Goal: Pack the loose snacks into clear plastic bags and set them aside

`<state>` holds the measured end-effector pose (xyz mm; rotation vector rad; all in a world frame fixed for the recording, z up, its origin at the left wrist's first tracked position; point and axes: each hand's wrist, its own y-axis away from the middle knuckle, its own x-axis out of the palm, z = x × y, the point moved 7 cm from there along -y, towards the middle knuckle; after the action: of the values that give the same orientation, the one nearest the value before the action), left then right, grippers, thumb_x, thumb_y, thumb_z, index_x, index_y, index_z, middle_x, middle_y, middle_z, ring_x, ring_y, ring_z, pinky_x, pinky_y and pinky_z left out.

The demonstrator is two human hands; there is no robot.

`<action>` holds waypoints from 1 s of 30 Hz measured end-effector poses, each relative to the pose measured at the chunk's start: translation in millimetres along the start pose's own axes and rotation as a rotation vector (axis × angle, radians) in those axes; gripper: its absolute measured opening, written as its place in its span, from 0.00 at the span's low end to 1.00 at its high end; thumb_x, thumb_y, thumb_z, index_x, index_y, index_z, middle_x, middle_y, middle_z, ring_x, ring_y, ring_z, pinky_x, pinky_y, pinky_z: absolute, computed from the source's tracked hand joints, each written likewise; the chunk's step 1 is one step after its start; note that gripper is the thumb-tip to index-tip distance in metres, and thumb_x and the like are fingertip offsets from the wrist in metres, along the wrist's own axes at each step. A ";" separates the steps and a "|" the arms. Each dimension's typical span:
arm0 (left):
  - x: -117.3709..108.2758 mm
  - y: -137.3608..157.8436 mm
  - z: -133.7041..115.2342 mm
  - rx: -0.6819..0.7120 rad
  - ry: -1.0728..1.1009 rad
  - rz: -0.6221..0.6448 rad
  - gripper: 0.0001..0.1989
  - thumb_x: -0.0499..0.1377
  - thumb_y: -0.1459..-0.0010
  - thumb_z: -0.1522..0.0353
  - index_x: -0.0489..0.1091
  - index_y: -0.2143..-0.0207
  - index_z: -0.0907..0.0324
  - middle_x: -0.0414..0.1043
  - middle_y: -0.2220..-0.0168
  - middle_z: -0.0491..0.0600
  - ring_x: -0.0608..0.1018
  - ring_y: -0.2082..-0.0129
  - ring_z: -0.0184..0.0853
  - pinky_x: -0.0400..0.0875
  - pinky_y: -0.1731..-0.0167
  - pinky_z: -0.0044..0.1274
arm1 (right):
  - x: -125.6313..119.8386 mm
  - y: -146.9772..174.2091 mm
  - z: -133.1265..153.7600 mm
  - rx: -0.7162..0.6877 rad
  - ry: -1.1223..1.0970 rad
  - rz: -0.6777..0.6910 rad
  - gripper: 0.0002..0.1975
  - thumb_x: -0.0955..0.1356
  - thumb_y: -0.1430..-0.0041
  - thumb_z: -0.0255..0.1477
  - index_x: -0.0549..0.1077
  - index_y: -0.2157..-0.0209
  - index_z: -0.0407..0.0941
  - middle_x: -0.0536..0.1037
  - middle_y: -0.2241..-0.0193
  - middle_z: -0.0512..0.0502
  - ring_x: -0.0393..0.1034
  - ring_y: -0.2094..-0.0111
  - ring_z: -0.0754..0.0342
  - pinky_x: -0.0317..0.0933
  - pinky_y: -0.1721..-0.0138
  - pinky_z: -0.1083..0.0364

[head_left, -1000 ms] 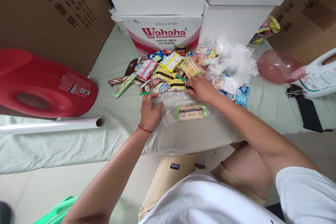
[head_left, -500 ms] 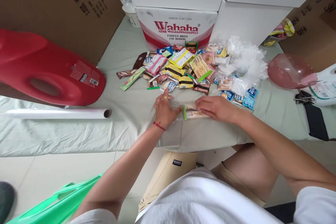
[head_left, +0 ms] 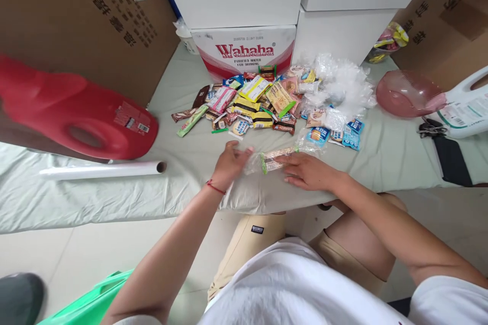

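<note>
A snack bar (head_left: 269, 162) with green ends lies near the table's front edge, with clear plastic film (head_left: 251, 163) around it and extending past both ends. The outstretched fingers of my right hand (head_left: 310, 171) rest on the bar's right part and cover some of it. To the left of the bar, my left hand (head_left: 226, 166) has its fingers apart, close to the loose film; whether they touch it I cannot tell. Just beyond both hands is a heap of small packaged snacks (head_left: 246, 106). Crumpled clear wrapping (head_left: 339, 89) is piled at the heap's right.
A red jug (head_left: 114, 122) and a white film roll (head_left: 102, 170) lie at left. Behind the snacks stands a Wahaha carton (head_left: 244, 51) under white boxes. A pink translucent bowl (head_left: 406, 94), a white bottle (head_left: 465, 111), keys and a black phone-like object (head_left: 452, 160) occupy the right.
My left hand has shifted slightly left of the bar. My right hand has spread its fingers and uncovered more of the bar and the film at its right. The camera view has shifted.
</note>
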<state>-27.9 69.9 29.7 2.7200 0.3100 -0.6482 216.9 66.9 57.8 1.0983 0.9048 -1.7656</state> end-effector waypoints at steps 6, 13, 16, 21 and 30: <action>14.6 5.6 -9.3 0.105 -0.236 0.070 0.14 0.65 0.52 0.59 0.65 0.79 0.56 0.64 0.78 0.42 0.67 0.75 0.33 0.58 0.72 0.24 | 4.5 17.3 -14.9 0.432 0.105 -0.062 0.24 0.59 0.24 0.38 0.68 0.34 0.45 0.74 0.49 0.35 0.74 0.58 0.47 0.68 0.62 0.51; 61.1 31.1 -54.9 0.249 -0.234 0.023 0.04 0.59 0.41 0.68 0.75 0.64 0.56 0.75 0.68 0.47 0.77 0.69 0.35 0.68 0.65 0.26 | 23.2 19.6 -15.2 0.616 0.124 0.010 0.26 0.61 0.28 0.29 0.67 0.31 0.52 0.73 0.51 0.38 0.70 0.64 0.49 0.60 0.68 0.55; 96.4 45.6 -64.0 0.325 -0.547 0.034 0.11 0.54 0.33 0.68 0.77 0.59 0.57 0.77 0.57 0.54 0.80 0.62 0.40 0.69 0.64 0.29 | 9.1 30.0 -20.8 0.584 -0.044 -0.057 0.22 0.63 0.32 0.29 0.75 0.39 0.49 0.77 0.54 0.41 0.72 0.63 0.49 0.62 0.66 0.55; 116.3 54.0 -54.6 0.371 -0.775 0.024 0.15 0.48 0.27 0.65 0.73 0.48 0.55 0.74 0.49 0.56 0.80 0.57 0.42 0.67 0.68 0.28 | -59.7 40.5 -66.0 0.757 -0.046 -0.508 0.19 0.60 0.29 0.34 0.79 0.48 0.44 0.82 0.58 0.40 0.73 0.58 0.45 0.64 0.52 0.49; 112.2 46.2 -56.3 0.389 -0.814 0.088 0.23 0.47 0.26 0.64 0.66 0.34 0.50 0.72 0.46 0.56 0.80 0.58 0.42 0.69 0.68 0.29 | -18.0 38.7 -100.1 0.893 -0.243 -0.043 0.13 0.68 0.37 0.39 0.77 0.68 0.44 0.76 0.73 0.46 0.69 0.69 0.51 0.57 0.67 0.55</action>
<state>105.5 62.4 36.6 2.4931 -0.1544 -1.8391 288.3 145.5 33.6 1.3425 -0.0573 -2.3457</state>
